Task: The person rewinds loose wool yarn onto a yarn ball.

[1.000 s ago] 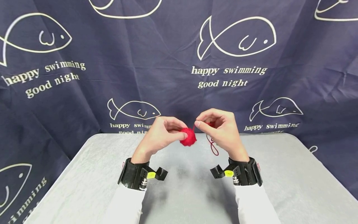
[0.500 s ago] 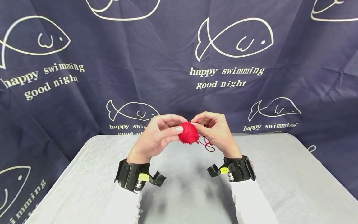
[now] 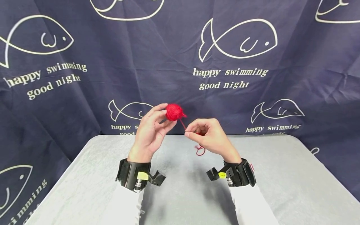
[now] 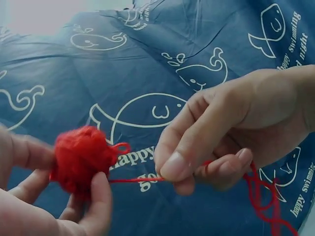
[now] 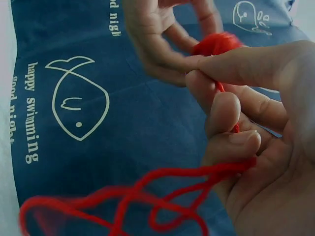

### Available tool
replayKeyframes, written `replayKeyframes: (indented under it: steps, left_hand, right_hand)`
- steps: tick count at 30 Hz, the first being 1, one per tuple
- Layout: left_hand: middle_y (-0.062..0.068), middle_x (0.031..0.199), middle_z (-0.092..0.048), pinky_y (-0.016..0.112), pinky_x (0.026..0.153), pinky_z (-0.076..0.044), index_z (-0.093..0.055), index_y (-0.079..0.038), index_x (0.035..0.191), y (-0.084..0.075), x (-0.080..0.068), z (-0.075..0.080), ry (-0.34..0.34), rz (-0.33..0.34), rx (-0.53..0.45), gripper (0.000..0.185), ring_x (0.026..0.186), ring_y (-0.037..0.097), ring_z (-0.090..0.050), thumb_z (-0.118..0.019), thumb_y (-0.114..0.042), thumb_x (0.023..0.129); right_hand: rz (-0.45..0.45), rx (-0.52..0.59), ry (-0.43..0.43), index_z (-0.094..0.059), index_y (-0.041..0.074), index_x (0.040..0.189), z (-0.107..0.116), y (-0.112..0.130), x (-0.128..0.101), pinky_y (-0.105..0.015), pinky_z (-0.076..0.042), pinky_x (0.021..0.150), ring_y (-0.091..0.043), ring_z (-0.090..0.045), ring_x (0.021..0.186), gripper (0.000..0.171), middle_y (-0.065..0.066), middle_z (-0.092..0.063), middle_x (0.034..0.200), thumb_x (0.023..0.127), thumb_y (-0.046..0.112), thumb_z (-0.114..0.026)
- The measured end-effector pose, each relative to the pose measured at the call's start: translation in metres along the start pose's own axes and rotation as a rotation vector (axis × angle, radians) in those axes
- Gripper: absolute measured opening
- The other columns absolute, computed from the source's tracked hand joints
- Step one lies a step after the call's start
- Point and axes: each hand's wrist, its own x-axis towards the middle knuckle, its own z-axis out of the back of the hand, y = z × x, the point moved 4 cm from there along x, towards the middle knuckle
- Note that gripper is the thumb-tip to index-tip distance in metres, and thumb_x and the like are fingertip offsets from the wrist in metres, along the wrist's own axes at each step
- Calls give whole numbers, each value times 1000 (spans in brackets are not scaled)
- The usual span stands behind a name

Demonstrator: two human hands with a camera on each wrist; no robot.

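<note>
A small ball of red yarn point(image 3: 174, 112) is held up in the fingertips of my left hand point(image 3: 149, 132), above the far edge of the table. From it a short taut strand point(image 4: 135, 180) runs to my right hand point(image 3: 209, 135), which pinches it between thumb and forefinger. In the right wrist view the strand passes through the curled fingers, and loose loops of yarn point(image 5: 167, 172) hang below that hand. A small loop sticks out of the ball's side in the left wrist view.
The table point(image 3: 180, 193) has a light grey cover. Behind it hangs a dark blue curtain point(image 3: 174, 62) with white fish outlines and lettering. Black camera straps point(image 3: 132, 175) sit on both wrists.
My left hand has lifted the ball up and to the left and turned over. The right hand has moved left and slightly down, with the strand now stretched between the hands.
</note>
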Motion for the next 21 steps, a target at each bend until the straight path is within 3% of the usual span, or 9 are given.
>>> replayKeyframes:
  steps: [3,6,10,14,18,21]
  left_hand:
    - [12,115,-55,41,85,-51,-62,-8,101,1,2,6,-76,13,-10,17,90,27,-57,-50,0,91]
    - [14,112,-56,46,84,-51,-62,-3,100,3,4,9,-104,-49,79,15,92,29,-59,-53,2,89]
    - [18,101,-60,46,80,-53,-63,6,102,4,5,9,-98,-191,327,20,87,28,-65,-63,6,83]
    - [14,95,-61,35,74,-56,-66,4,103,6,5,9,-81,-285,681,27,81,24,-65,-71,4,77]
    - [12,96,-63,28,70,-54,-67,-4,105,10,3,8,-77,-252,971,31,79,23,-65,-73,0,75]
    - [13,96,-64,31,71,-54,-67,-5,106,14,1,8,-7,-147,1020,33,78,25,-66,-73,0,73]
  right_hand:
    - [14,-35,-6,-68,1,83,0,7,-2,-21,-34,43,-12,-45,47,6,-11,-60,64,79,-2,-70]
    - [18,-50,-8,-68,3,83,0,11,-4,-22,-35,41,-13,-44,45,6,-10,-61,64,79,-2,-70]
    - [41,-42,-31,-68,2,84,2,16,-6,-23,-36,41,-15,-46,46,7,-10,-61,65,79,-3,-70]
    - [101,15,-94,-68,-1,84,9,15,-7,-24,-34,41,-15,-44,48,9,-10,-58,62,77,-6,-70]
    - [148,110,-182,-69,0,85,19,-2,-6,-24,-36,42,-16,-45,49,9,-9,-60,65,77,-5,-71]
    - [141,179,-255,-69,1,86,26,-12,-5,-24,-39,43,-17,-47,50,9,-10,-62,67,78,-1,-73]
